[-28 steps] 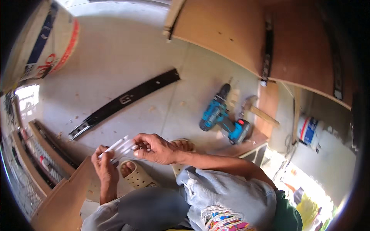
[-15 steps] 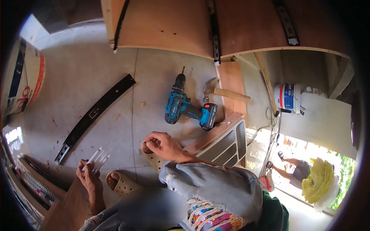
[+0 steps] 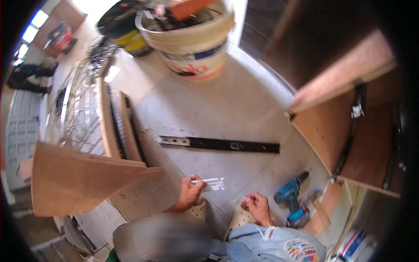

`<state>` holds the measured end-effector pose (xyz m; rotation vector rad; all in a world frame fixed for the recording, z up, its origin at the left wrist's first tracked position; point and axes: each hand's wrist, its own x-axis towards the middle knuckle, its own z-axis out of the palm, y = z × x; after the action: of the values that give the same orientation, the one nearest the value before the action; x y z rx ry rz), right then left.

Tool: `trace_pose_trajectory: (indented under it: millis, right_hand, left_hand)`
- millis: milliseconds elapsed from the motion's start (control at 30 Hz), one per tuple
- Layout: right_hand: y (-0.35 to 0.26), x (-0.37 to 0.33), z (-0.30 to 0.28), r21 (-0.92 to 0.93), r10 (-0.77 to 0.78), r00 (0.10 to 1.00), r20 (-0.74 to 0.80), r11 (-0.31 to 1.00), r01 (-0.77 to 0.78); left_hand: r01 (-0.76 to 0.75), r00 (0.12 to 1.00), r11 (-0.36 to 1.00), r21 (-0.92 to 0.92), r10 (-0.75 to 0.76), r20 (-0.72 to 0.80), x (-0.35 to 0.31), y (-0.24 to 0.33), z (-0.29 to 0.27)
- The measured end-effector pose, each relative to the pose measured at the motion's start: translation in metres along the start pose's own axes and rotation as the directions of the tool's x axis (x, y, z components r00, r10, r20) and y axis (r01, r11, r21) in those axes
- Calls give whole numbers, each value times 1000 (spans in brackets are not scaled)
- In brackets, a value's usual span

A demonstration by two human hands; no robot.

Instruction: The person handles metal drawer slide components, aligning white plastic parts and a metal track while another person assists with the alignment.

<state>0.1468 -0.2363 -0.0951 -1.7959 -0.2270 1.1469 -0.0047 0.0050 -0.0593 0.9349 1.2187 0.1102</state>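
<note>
My left hand (image 3: 188,192) is closed around a bundle of thin white strips (image 3: 214,184), whose ends stick out to the right. What they are made of is hard to tell. My right hand (image 3: 258,208) hangs above my shoe with its fingers pinched together. Anything between those fingertips is too small or blurred to make out. Ahead of both hands a black drawer slide (image 3: 253,146) lies flat on the floor, its silvery end at the left. A blue cordless drill (image 3: 287,193) lies to the right of my right hand, beside a wooden-handled hammer (image 3: 322,213).
A white bucket (image 3: 196,65) filled with tools stands at the far side, next to a black and yellow one (image 3: 131,41). At right is a wooden cabinet (image 3: 325,135) with slides fixed inside. A wooden panel (image 3: 74,181) juts out at left.
My view has swung left, bringing the tool-filled bucket and left-hand panels into sight. The white strips are still in my left hand, and my right fingers stay pinched.
</note>
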Motion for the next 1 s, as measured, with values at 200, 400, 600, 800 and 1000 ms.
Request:
trace_pose_trajectory:
  millis: [200,400,600,800,1000]
  right_hand:
    - [-28,1,4,-196,-53,998,18,979,55]
    - [-26,-6,-7,-202,-43,999,20,978,47]
    - [-29,-5,-2,-452,-27,999,-34,892,9]
    - [19,13,-7,-412,-210,976,61,885,217]
    - [43,15,-24,-457,-193,977,-93,880,130]
  left_hand:
    - [-234,972,967,96,236,-7,4,-2,-1]
    - [-230,973,970,76,230,15,8,-6,12]
    - [-278,959,955,102,282,-26,12,-15,-2]
    - [-303,953,953,-7,303,-24,14,-17,-13]
    - [-848,510,336,411,732,452,47,-44,-25]
